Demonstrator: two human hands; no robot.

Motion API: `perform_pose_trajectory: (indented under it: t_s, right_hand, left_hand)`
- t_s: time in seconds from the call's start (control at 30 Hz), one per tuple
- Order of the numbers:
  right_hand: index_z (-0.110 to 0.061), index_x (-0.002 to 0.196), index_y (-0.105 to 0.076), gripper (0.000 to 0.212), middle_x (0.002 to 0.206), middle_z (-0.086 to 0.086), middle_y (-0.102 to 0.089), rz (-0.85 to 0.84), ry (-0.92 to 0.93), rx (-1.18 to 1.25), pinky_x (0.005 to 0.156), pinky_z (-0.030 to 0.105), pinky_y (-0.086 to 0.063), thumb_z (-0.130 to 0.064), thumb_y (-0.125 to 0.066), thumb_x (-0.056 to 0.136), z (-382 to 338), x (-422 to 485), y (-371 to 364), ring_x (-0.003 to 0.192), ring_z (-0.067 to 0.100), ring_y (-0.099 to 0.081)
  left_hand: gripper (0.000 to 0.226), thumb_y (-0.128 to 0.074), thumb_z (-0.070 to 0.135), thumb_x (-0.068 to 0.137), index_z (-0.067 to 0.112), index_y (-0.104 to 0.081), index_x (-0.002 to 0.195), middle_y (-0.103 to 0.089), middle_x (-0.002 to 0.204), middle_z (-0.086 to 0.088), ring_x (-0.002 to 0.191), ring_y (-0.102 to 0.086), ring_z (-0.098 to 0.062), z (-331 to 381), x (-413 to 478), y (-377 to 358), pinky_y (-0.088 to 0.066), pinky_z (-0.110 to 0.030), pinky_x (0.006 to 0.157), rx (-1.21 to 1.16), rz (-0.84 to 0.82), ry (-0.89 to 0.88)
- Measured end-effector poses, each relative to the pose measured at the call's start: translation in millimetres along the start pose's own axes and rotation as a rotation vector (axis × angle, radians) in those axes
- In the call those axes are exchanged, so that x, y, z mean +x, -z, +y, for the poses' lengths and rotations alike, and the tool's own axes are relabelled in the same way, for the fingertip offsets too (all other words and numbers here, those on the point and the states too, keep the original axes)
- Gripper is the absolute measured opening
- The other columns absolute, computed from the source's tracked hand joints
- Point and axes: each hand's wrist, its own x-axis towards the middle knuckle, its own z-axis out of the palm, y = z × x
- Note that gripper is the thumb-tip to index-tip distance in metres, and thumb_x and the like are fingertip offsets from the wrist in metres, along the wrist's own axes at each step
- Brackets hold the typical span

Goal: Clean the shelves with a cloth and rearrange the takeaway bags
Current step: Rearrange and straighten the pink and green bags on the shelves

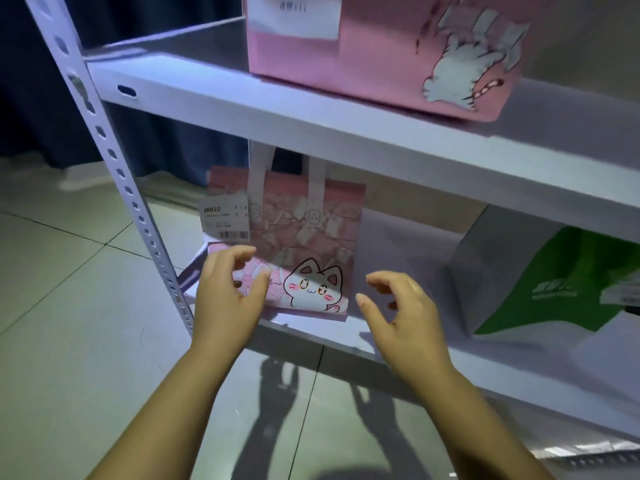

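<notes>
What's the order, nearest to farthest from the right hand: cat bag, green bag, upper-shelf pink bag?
From the right hand:
1. cat bag, just left of it on the lower shelf.
2. green bag, to its right, same shelf.
3. pink bag, above on the upper shelf.

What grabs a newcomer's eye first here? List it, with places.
The pink cat bag stands at the left end of the lower shelf, with the left hand and right hand open near it. A bigger pink bag sits on the upper shelf; a green and white bag sits farther right below.
</notes>
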Motion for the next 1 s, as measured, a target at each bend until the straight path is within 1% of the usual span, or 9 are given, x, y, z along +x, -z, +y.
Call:
perform_pose_trajectory:
  t_s: [0.1,0.2,0.23,0.3,0.37,0.53,0.77,0.87,1.0]
  right_hand:
    - [-0.023,0.131,-0.046,0.046,0.129,-0.009,-0.049,-0.112,-0.189,-0.016,0.096,0.028,-0.044,-0.033,-0.061,0.089,18,2,-23,0.114,0.007,-0.048]
    - [-0.024,0.14,-0.033,0.062,0.142,-0.004,-0.039,-0.171,-0.33,-0.017,0.102,0.034,-0.04,-0.039,-0.062,0.087,35,8,-44,0.128,0.016,-0.042]
    - [-0.025,0.142,-0.03,0.066,0.144,-0.003,-0.037,-0.179,-0.376,-0.008,0.104,0.036,-0.04,-0.04,-0.063,0.086,40,11,-50,0.13,0.018,-0.04]
    - [-0.026,0.144,-0.026,0.071,0.147,-0.001,-0.034,-0.177,-0.437,0.019,0.106,0.039,-0.038,-0.038,-0.064,0.085,47,15,-61,0.132,0.021,-0.039]
    - [-0.026,0.145,-0.025,0.072,0.148,0.0,-0.033,-0.178,-0.447,0.035,0.106,0.04,-0.038,-0.037,-0.064,0.086,52,16,-70,0.133,0.022,-0.039]
    - [-0.031,0.145,-0.023,0.072,0.149,-0.007,-0.032,-0.272,-0.401,0.041,0.106,0.039,-0.037,-0.037,-0.064,0.086,59,9,-83,0.134,0.018,-0.038]
    - [-0.036,0.14,-0.028,0.069,0.143,-0.012,-0.041,-0.273,-0.446,0.134,0.107,0.043,-0.04,-0.039,-0.066,0.083,65,5,-87,0.13,0.014,-0.043]
    - [-0.039,0.136,-0.031,0.064,0.138,-0.015,-0.044,-0.244,-0.474,0.195,0.106,0.041,-0.041,-0.032,-0.068,0.084,67,-2,-87,0.126,0.011,-0.044]
    - [-0.037,0.138,-0.032,0.064,0.137,-0.015,-0.045,-0.246,-0.48,0.224,0.106,0.041,-0.041,-0.029,-0.067,0.085,68,-6,-89,0.126,0.01,-0.044]
  left_hand:
    - [0.03,-0.064,0.013,0.084,0.024,-0.053,0.109,-0.048,0.11,0.004,0.1,-0.051,-0.011,-27,-7,-12,-0.046,-0.02,0.08,-0.005,0.004,0.098]
    - [0.044,-0.067,0.015,0.083,0.016,-0.049,0.122,-0.04,0.118,-0.001,0.114,-0.047,-0.019,-51,-7,-20,-0.044,-0.036,0.095,0.058,0.06,0.178]
    - [0.051,-0.068,0.016,0.082,0.014,-0.045,0.126,-0.037,0.124,-0.005,0.119,-0.044,-0.023,-59,-5,-23,-0.041,-0.039,0.099,0.076,0.091,0.218]
    - [0.065,-0.071,0.018,0.08,0.012,-0.035,0.134,-0.026,0.134,-0.009,0.126,-0.036,-0.027,-70,0,-28,-0.035,-0.034,0.104,0.069,0.148,0.272]
    - [0.074,-0.071,0.02,0.08,0.012,-0.027,0.139,-0.019,0.14,-0.01,0.131,-0.03,-0.028,-79,1,-33,-0.028,-0.028,0.103,0.069,0.156,0.322]
    - [0.071,-0.065,0.027,0.085,0.017,-0.026,0.143,-0.027,0.142,-0.007,0.129,-0.036,-0.024,-94,-1,-45,-0.035,-0.042,0.107,0.047,0.054,0.359]
    - [0.068,-0.065,0.03,0.085,0.024,-0.029,0.143,-0.032,0.141,0.0,0.126,-0.042,-0.016,-104,9,-55,-0.038,-0.031,0.098,-0.004,-0.004,0.321]
    - [0.071,-0.067,0.034,0.083,0.03,-0.028,0.142,-0.034,0.14,0.005,0.127,-0.041,-0.013,-109,11,-58,-0.039,-0.037,0.104,-0.032,-0.067,0.312]
    - [0.068,-0.068,0.033,0.083,0.04,-0.029,0.138,-0.037,0.129,0.015,0.115,-0.041,-0.003,-106,9,-57,-0.038,-0.032,0.098,-0.052,-0.089,0.293]
